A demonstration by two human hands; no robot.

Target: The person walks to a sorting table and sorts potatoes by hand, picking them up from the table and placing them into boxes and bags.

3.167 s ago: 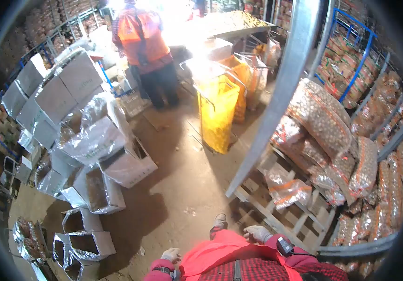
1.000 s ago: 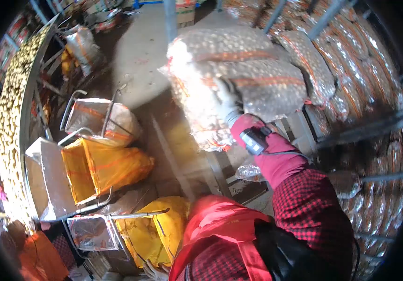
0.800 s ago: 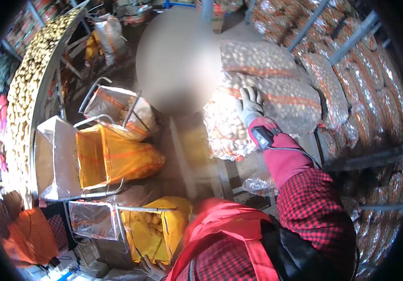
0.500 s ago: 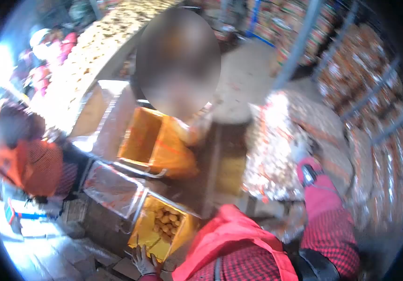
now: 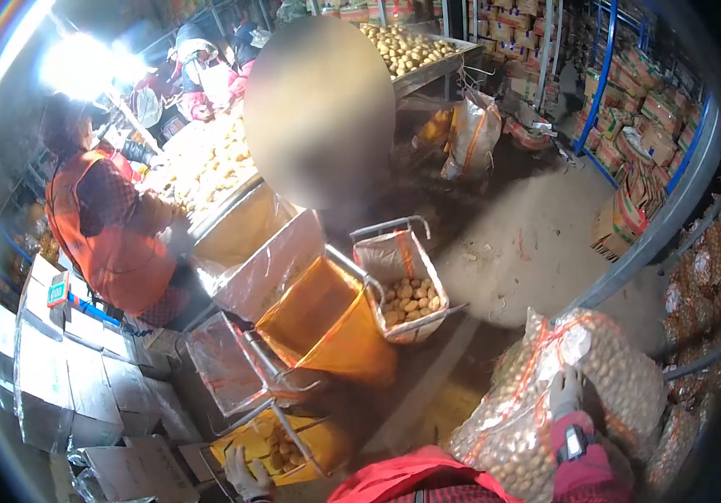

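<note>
Sacks of potatoes, two of them, bulge side by side at the lower right: a near sack [image 5: 503, 457] and a far sack [image 5: 626, 381], both full. The wearer's gloved right hand [image 5: 567, 392] lies on the plastic where they meet, fingers slightly bent; I cannot tell whether it grips any. The gloved left hand [image 5: 245, 474] is open, fingers spread, at the rim of a yellow bag [image 5: 331, 443], with nothing seen in it.

Filling looks uneven. The yellow bag, hung in a metal frame [image 5: 295, 440], has a small heap of potatoes inside. Behind it, an orange bag [image 5: 360, 344] gapes with no potatoes visible. A white bag [image 5: 381, 258] beyond is partly filled, its mouth wide. Many loose potatoes [image 5: 218, 159] cover the counter [image 5: 434, 77], so by my judgement plenty remain unbagged.

At the left, a person in an orange vest [image 5: 117, 251] leans over the counter. White boxes [image 5: 92, 386] crowd the lower left; packed red-and-green bags [image 5: 662, 126] stand at the upper right. A blurred oval hides the upper middle.
</note>
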